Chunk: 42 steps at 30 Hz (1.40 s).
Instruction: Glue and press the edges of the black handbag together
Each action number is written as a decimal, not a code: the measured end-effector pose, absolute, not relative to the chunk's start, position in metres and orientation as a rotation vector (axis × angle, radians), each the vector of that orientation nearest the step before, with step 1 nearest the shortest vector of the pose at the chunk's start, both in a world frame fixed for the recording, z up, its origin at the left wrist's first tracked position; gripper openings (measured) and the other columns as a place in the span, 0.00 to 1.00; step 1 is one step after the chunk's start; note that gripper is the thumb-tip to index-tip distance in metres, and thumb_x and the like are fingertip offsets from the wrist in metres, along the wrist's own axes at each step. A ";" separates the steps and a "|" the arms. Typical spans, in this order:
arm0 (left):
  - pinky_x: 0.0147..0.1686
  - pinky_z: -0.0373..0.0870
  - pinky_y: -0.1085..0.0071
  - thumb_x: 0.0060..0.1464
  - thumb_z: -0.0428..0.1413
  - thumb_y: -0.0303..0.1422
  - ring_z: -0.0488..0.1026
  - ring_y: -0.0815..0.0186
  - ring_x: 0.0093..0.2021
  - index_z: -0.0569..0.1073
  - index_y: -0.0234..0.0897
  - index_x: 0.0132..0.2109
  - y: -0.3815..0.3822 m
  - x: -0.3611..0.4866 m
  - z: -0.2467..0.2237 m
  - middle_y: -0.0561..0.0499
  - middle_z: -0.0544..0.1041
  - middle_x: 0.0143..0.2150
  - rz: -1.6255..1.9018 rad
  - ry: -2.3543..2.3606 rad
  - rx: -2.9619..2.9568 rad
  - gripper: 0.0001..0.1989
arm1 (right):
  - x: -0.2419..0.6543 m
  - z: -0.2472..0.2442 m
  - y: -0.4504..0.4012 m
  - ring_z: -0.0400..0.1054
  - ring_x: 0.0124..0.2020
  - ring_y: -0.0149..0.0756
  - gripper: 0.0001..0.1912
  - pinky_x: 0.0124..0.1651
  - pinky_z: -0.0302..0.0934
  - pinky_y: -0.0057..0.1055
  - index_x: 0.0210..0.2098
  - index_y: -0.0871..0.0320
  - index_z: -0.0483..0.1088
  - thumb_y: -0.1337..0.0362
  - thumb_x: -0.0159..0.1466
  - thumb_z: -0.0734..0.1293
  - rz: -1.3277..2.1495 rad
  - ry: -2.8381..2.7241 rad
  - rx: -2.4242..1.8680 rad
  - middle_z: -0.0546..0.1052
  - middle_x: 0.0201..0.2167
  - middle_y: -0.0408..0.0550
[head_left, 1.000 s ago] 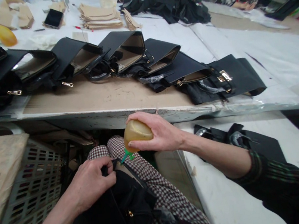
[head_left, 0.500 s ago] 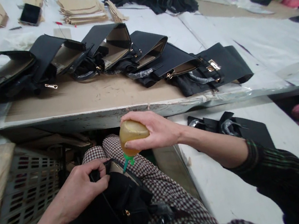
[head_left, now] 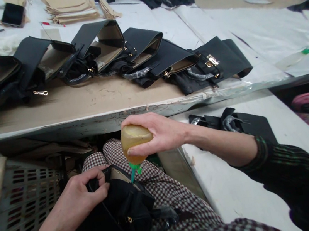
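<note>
A black bag piece (head_left: 120,214) with a gold zip pull lies across my lap, its beige-lined edge facing up. My left hand (head_left: 79,197) pinches the top edge of it between thumb and fingers. Wrapped around a squeeze bottle of amber liquid (head_left: 136,139) is my right hand (head_left: 160,132). The bottle is upside down, and its green nozzle (head_left: 133,172) points down at the lined edge of the bag piece. Whether the tip touches the edge is too small to tell.
Several black bag pieces (head_left: 107,41) stand in a row along the workbench (head_left: 88,102). A side table (head_left: 226,182) at the right bears another bag piece (head_left: 250,125). Left of my lap is a plastic crate (head_left: 24,202). A phone (head_left: 13,15) and paper stacks (head_left: 69,6) lie farther back.
The bench and its bag pieces appear shifted left and slightly up in view. The nozzle tip has moved slightly right and down along the lined edge. Both hands keep their holds.
</note>
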<state>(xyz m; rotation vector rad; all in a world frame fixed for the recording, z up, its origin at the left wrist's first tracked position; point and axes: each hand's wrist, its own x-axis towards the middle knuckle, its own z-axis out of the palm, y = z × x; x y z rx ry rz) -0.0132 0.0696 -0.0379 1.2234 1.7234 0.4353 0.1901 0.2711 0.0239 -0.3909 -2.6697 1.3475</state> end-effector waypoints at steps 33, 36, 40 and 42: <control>0.67 0.50 0.47 0.51 0.59 0.35 0.45 0.46 0.72 0.69 0.40 0.25 0.047 -0.024 -0.033 0.50 0.64 0.68 0.651 1.406 1.187 0.10 | 0.186 0.016 0.268 0.68 0.42 0.39 0.25 0.45 0.60 0.34 0.49 0.61 0.67 0.50 0.60 0.70 1.183 -2.618 -0.368 0.75 0.44 0.52; 0.67 0.51 0.47 0.51 0.59 0.35 0.48 0.46 0.72 0.70 0.40 0.24 0.045 -0.025 -0.034 0.50 0.65 0.68 0.651 1.418 1.192 0.10 | 0.184 0.016 0.268 0.68 0.40 0.39 0.25 0.43 0.60 0.34 0.48 0.61 0.67 0.50 0.60 0.70 1.199 -2.634 -0.362 0.75 0.43 0.51; 0.67 0.51 0.47 0.51 0.59 0.36 0.50 0.46 0.71 0.70 0.40 0.24 0.045 -0.024 -0.034 0.49 0.66 0.67 0.652 1.431 1.216 0.10 | 0.183 0.019 0.269 0.67 0.39 0.37 0.23 0.41 0.59 0.32 0.48 0.61 0.68 0.52 0.59 0.70 1.226 -2.653 -0.364 0.75 0.41 0.50; 0.67 0.50 0.47 0.52 0.58 0.37 0.49 0.46 0.71 0.69 0.40 0.24 0.045 -0.024 -0.035 0.49 0.65 0.68 0.651 1.421 1.223 0.11 | 0.184 0.021 0.269 0.67 0.38 0.37 0.23 0.40 0.59 0.31 0.47 0.61 0.68 0.52 0.59 0.70 1.247 -2.655 -0.366 0.75 0.40 0.49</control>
